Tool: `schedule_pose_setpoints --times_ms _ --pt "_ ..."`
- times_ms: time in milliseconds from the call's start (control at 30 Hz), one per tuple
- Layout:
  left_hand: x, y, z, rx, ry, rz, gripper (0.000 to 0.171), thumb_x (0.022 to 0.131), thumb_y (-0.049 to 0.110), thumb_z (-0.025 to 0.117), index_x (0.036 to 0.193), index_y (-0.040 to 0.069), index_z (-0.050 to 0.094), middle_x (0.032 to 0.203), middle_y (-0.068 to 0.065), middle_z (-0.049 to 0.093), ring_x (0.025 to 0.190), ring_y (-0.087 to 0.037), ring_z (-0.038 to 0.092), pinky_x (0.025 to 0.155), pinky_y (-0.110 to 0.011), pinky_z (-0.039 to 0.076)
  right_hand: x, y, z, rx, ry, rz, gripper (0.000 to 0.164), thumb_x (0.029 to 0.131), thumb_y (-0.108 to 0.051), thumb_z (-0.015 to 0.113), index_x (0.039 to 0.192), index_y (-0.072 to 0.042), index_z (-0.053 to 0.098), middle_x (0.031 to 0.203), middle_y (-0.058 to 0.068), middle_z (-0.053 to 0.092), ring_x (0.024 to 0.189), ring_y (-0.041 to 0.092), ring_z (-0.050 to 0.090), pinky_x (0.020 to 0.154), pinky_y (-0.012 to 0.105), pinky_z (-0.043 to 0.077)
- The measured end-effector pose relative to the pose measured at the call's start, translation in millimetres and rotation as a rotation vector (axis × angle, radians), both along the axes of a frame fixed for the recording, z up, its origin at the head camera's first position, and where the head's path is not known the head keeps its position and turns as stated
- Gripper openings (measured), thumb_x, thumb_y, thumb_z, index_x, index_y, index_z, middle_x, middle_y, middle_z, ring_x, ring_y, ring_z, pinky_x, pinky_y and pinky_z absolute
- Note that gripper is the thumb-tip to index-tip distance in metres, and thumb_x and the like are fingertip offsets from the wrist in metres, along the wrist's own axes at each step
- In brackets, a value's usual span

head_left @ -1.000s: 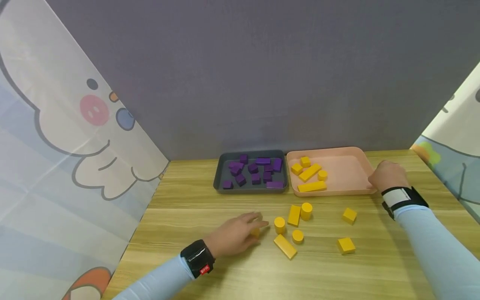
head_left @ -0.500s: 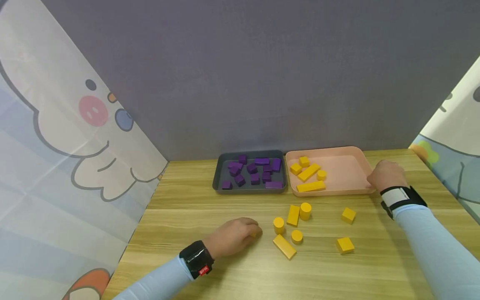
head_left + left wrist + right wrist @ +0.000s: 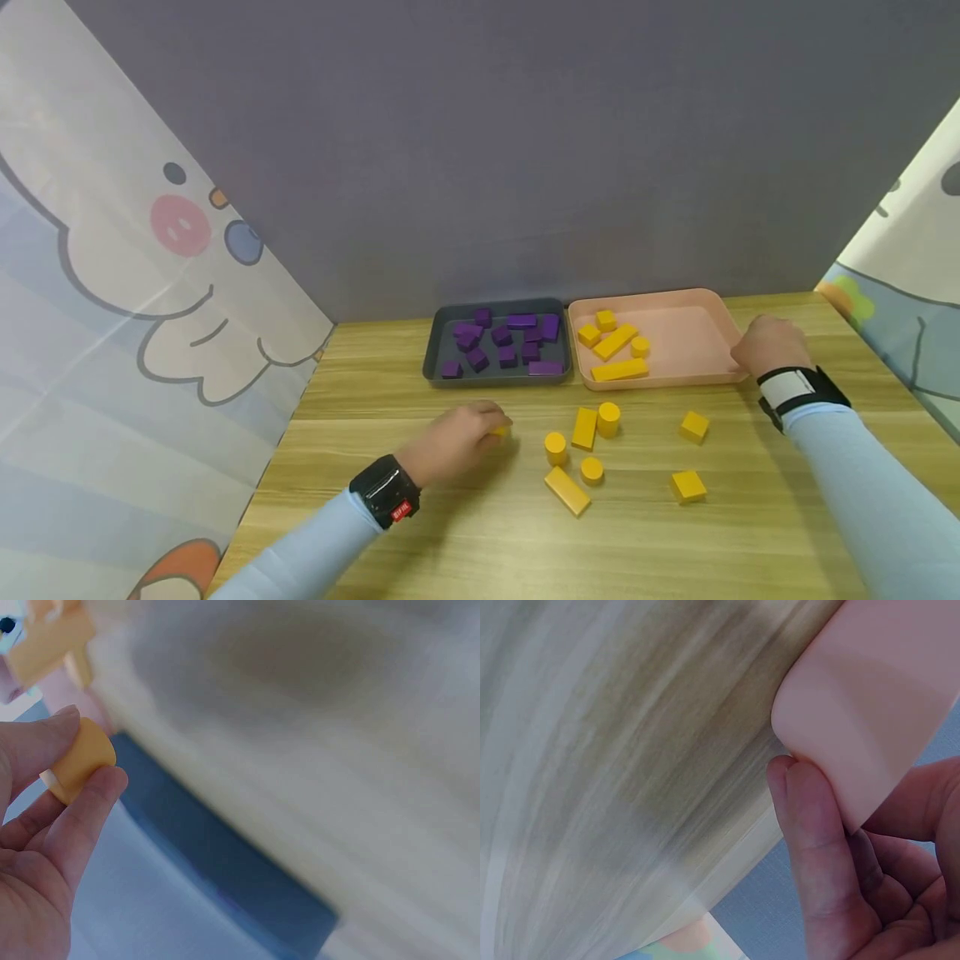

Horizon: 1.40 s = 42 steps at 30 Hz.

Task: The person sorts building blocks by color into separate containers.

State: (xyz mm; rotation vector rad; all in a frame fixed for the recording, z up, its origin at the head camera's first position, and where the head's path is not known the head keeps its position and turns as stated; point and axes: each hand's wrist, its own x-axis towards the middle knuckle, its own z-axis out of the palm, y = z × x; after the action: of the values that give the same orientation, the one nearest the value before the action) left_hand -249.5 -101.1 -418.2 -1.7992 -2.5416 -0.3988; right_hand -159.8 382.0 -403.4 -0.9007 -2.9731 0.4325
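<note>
My left hand (image 3: 456,443) pinches a yellow cylinder block (image 3: 88,756) between thumb and fingertips, over the table in front of the dark grey tray (image 3: 431,354). In the left wrist view the cylinder's rounded side shows between the fingers. At the far right, my right hand (image 3: 772,345) grips the right end of the pink tray (image 3: 693,337). The right wrist view shows fingers at the tray's outer wall (image 3: 870,712) with the thumb across its edge. Several yellow blocks lie in the left part of the pink tray, and several purple blocks fill the grey one.
On the wooden table (image 3: 360,400) between my arms lie a yellow rectangular block (image 3: 567,491), an upright yellow cylinder (image 3: 608,419), a yellow cube (image 3: 694,427) and several other yellow pieces. A grey wall (image 3: 525,167) rises behind the trays; printed cartoon panels stand at both sides.
My left hand has closed its fingers round the yellow cylinder, picked it up from the table and moved toward the trays. My right hand keeps its hold on the pink tray.
</note>
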Motion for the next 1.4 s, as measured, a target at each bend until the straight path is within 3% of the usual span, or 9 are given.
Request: schedule_pose_setpoints --times_ms 333,700,867,1000,1167,1300,1400 --pt "-22.5 41 51.5 0.093 0.084 0.008 0.027 0.097 0.010 0.074 0.124 0.010 0.074 0.122 -0.004 0.074 0.108 -0.015 0.073 0.091 -0.024 0.061 -2.3 2 -0.4 0.015 -0.012 -0.011 0.023 0.085 -0.011 0.062 0.075 0.010 0.063 0.071 0.022 0.061 0.069 0.039 0.058 0.059 0.040 0.050" --pt "-32.7 116 74.1 0.096 0.065 -0.029 0.029 0.101 0.018 0.070 0.129 0.012 0.072 0.126 -0.003 0.072 0.106 -0.012 0.071 0.088 -0.016 0.058 -3.0 5 -3.1 -0.017 0.018 -0.028 0.020 0.084 -0.009 0.061 0.073 0.008 0.063 0.068 0.019 0.059 0.068 0.038 0.056 0.056 0.036 0.046" --pt "-37.1 149 71.4 0.091 0.023 -0.043 0.030 0.102 0.017 0.068 0.131 0.012 0.071 0.132 -0.004 0.071 0.112 -0.014 0.071 0.092 -0.016 0.058 -3.5 4 -4.6 -0.018 0.015 -0.028 0.021 0.084 -0.009 0.065 0.077 0.011 0.063 0.070 0.021 0.061 0.070 0.039 0.057 0.058 0.038 0.049" --pt "-41.3 173 65.6 0.072 -0.005 -0.004 0.030 0.101 0.018 0.069 0.131 0.014 0.070 0.134 -0.002 0.071 0.114 -0.013 0.070 0.093 -0.017 0.058 -3.2 3 -3.4 -0.029 0.032 -0.036 0.020 0.084 -0.008 0.064 0.077 0.010 0.063 0.071 0.022 0.059 0.069 0.038 0.057 0.057 0.037 0.049" --pt "-43.9 196 47.9 0.035 -0.057 0.041 0.031 0.101 0.018 0.070 0.131 0.014 0.071 0.131 0.001 0.073 0.106 -0.008 0.070 0.086 -0.013 0.057 -0.7 2 -8.1 -0.077 0.048 -0.050 0.018 0.085 -0.006 0.062 0.076 0.009 0.065 0.070 0.021 0.058 0.066 0.036 0.056 0.055 0.033 0.045" --pt "-45.4 209 29.9 0.000 -0.051 0.048 0.031 0.099 0.017 0.071 0.129 0.012 0.073 0.126 0.001 0.076 0.099 -0.006 0.068 0.077 -0.009 0.054 1.5 2 -12.4 -0.078 0.030 -0.034 0.018 0.085 -0.007 0.062 0.080 0.010 0.065 0.071 0.021 0.059 0.066 0.036 0.057 0.056 0.034 0.047" --pt "-46.6 220 23.9 0.009 -0.029 0.039 0.030 0.098 0.019 0.073 0.126 0.012 0.075 0.122 0.001 0.077 0.099 -0.008 0.066 0.079 -0.010 0.054 2.1 4 -11.1 -0.050 0.032 -0.024 0.019 0.085 -0.008 0.062 0.081 0.011 0.064 0.072 0.023 0.060 0.068 0.037 0.057 0.057 0.037 0.049"
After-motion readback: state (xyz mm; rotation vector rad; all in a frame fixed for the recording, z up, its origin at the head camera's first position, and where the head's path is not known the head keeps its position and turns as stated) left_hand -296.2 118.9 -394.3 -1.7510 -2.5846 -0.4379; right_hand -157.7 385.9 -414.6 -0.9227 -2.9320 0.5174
